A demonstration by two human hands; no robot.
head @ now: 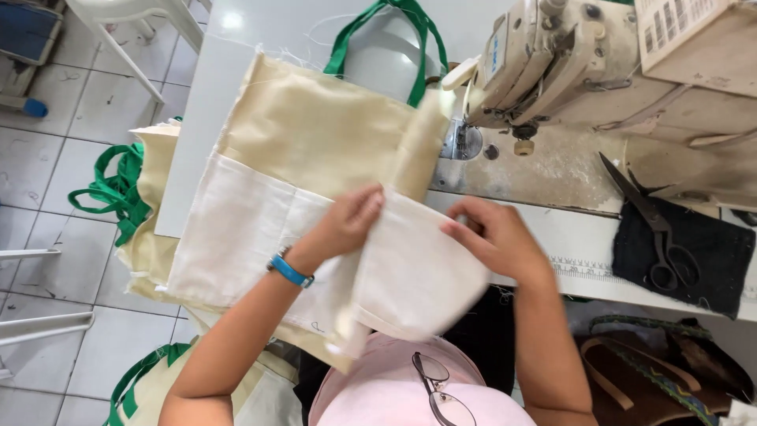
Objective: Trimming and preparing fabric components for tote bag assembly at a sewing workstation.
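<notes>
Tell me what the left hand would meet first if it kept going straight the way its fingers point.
The left hand points up and to the right across the cream tote bag. Going straight on, it would probably first meet the bag's folded edge, then the sewing machine's presser foot. Depth is hard to judge here.

One head-worn camera looks steeply down, close over the sewing table (236, 31) (only this single view)

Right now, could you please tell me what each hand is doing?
Left hand: closed, pinching the white cloth of the cream bag.
Right hand: closed, pinching the same white cloth.
</notes>
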